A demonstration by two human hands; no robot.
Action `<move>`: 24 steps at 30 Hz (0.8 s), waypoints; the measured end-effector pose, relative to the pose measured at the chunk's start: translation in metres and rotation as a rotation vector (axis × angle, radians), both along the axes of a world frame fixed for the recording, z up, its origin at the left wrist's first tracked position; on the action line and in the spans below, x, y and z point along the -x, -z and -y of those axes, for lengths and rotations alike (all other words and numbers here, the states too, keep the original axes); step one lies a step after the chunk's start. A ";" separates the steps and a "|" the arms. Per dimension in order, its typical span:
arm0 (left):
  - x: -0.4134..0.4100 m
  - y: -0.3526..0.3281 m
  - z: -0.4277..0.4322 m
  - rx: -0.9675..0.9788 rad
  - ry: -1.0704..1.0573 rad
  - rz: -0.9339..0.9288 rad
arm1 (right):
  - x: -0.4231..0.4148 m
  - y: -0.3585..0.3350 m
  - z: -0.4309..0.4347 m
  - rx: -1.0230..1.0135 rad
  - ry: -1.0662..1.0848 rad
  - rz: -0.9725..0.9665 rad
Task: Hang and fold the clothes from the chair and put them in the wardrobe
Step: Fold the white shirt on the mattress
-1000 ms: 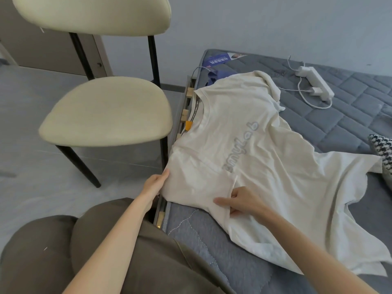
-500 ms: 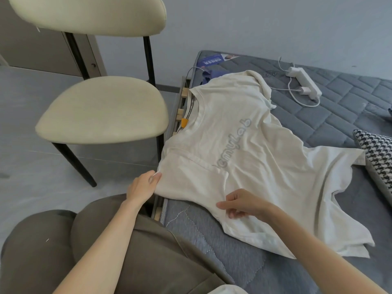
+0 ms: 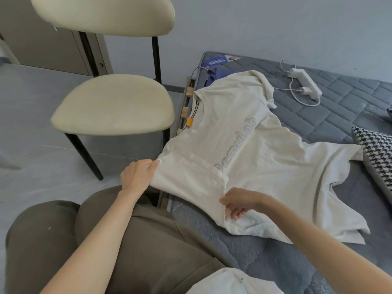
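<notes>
White cotton T-shirt (image 3: 254, 149) on grey quilted mattress (image 3: 350, 115): one sleeve folded in, left hand (image 3: 137, 177) and right hand (image 3: 241, 203) pinching fabric; folding barely begun (wardrobe unseen).

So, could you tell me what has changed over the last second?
The left hand has drawn the near sleeve of the white T-shirt outward toward the chair, spreading it flatter. Both hands keep pinching that sleeve, the right hand at its near edge, and the shirt still lies on the mattress.
</notes>
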State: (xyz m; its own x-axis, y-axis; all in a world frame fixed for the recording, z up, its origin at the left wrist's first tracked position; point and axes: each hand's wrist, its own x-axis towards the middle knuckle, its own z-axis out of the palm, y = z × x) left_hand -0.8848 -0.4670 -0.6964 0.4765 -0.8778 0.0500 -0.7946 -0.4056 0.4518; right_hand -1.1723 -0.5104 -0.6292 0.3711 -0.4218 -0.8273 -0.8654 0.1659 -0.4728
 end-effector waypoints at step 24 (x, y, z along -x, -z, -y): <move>0.041 0.014 0.084 -0.110 -0.154 -0.633 | 0.000 0.032 0.054 0.622 0.153 0.081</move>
